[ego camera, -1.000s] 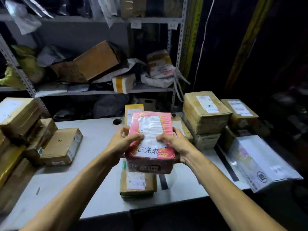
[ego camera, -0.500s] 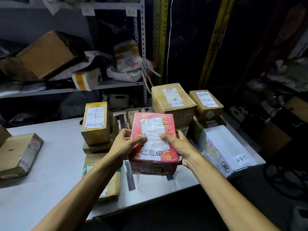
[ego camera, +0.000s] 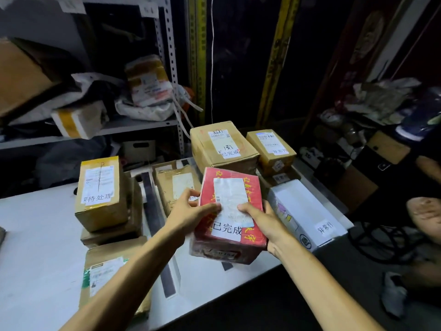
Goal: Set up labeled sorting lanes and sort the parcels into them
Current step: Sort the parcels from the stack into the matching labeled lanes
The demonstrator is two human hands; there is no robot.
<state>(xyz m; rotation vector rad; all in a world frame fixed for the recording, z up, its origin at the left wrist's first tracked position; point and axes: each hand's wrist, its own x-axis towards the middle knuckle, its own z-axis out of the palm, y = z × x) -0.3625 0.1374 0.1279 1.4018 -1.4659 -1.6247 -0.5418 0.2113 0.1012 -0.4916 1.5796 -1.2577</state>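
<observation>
While its 已完成 label [ego camera: 226, 231] faces up for reading, the red parcel [ego camera: 230, 194] hangs above the desk [ego camera: 35, 235], with the left hand [ego camera: 188, 211] and right hand [ego camera: 265, 223] gripping its sides, thumbs on top. The brown box [ego camera: 224, 149] just behind bears the same label, so that is probably its lane.

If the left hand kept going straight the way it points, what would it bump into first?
The left hand grips the red parcel, so that comes first. Pushing on along that line, hand and parcel would probably meet the big brown box behind, though depth is hard to judge.
</observation>
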